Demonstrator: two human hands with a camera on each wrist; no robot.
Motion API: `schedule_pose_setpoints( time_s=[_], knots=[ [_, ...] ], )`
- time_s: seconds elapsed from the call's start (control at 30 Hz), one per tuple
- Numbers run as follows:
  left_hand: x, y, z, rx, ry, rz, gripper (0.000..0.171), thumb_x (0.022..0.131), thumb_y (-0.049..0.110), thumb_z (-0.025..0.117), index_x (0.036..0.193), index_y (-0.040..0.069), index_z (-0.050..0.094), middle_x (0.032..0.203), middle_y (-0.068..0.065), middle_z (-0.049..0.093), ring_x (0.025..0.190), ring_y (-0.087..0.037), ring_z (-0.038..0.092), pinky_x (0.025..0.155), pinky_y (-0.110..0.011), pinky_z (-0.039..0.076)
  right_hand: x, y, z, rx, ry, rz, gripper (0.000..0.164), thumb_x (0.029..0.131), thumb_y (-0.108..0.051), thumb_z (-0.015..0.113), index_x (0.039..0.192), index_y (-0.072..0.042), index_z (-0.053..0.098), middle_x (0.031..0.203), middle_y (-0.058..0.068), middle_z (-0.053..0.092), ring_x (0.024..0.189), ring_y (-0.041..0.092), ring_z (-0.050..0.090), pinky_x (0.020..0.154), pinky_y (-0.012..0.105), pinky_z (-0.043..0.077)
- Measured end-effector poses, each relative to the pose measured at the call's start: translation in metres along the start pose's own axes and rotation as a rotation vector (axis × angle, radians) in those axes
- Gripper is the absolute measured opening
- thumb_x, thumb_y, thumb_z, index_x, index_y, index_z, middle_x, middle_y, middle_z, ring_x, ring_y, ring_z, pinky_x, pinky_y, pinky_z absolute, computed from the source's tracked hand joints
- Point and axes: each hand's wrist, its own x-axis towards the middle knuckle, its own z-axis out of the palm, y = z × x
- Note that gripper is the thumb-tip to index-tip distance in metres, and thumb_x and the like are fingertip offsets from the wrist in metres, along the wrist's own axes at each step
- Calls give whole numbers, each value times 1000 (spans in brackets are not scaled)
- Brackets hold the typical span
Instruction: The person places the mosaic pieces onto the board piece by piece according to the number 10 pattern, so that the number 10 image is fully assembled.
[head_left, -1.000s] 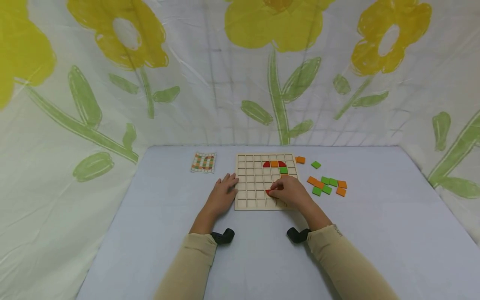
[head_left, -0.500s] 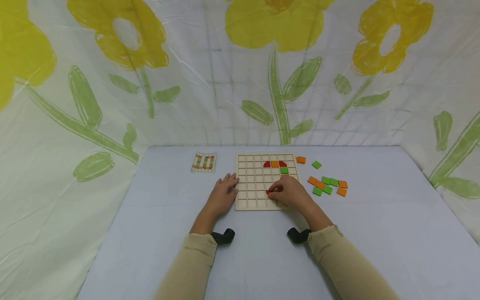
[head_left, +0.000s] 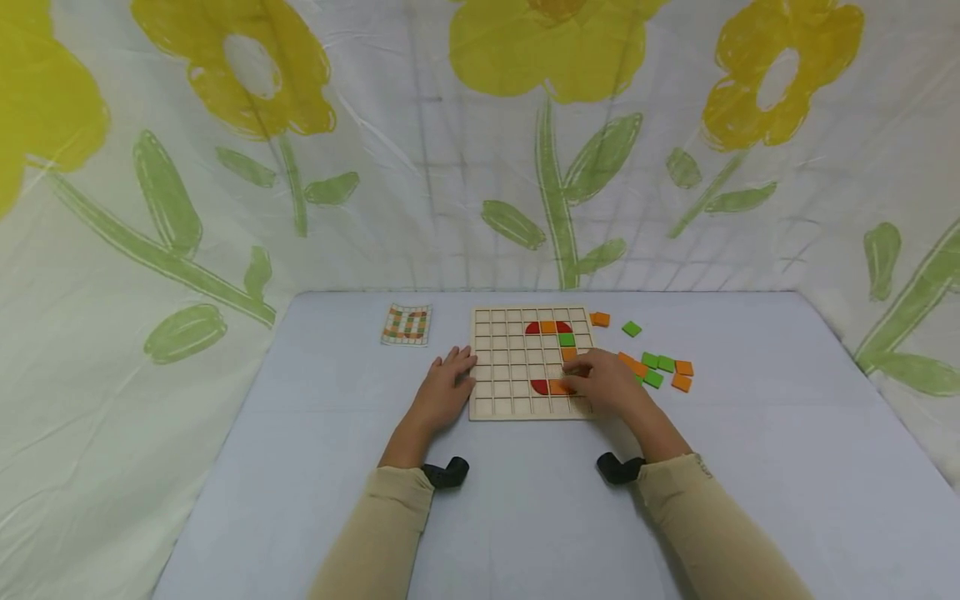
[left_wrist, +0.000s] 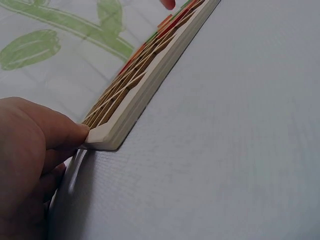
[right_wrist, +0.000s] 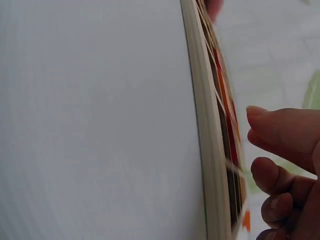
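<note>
My left hand [head_left: 441, 398] rests at the left edge of a pale wooden grid board [head_left: 500, 406], its fingers fairly straight. In the left wrist view the thumb [left_wrist: 80, 131] touches the board's corner. Over the board's lower right, my right hand [head_left: 609, 385] hovers with fingers loosely bent and nothing between them in the right wrist view. Left of its fingertips sit a red rounded piece [head_left: 539, 387] and an orange square tile [head_left: 557, 387]. Another red piece [right_wrist: 232, 132] shows in the right wrist view. Farther up lie red pieces, an orange tile [head_left: 548, 327] and a green tile [head_left: 566, 340].
Several loose orange and green tiles [head_left: 653, 379] lie right of the board, some partly behind my right hand. Farther back are an orange tile [head_left: 600, 319] and a green tile [head_left: 632, 329]. A pattern card [head_left: 407, 325] lies to the left. Behind the table hangs a flowered cloth [head_left: 390, 208].
My right hand has let go of the red rounded piece, which stays on the board, and has shifted right, uncovering the orange tile beside it. The left hand has not moved.
</note>
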Motion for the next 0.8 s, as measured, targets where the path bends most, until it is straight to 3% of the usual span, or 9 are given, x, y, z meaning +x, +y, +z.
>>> schedule_pose_setpoints(
  time_s=[0.27,0.43,0.8],
  knots=[
    [0,0,0,10,4,-1,44,100,19,53,143,8,52,157,-1,38,151,-20,23,126,-41,9,-11,39,-37,-5,82,97,33,93,-30,66,118,-9,71,98,11,62,86,24,53,64,28,44],
    [0,0,0,47,11,10,45,100,19,53,144,7,51,158,-3,37,150,-21,23,126,-42,9,-20,55,-56,-13,92,162,39,94,-31,65,123,-7,67,104,13,61,90,26,52,65,28,44],
    [-1,1,1,68,4,21,47,100,22,52,145,7,48,159,-1,34,151,-18,22,126,-40,8,-22,78,-62,-43,74,192,47,93,-36,65,127,-4,65,109,17,62,90,27,52,68,29,43]
  ],
)
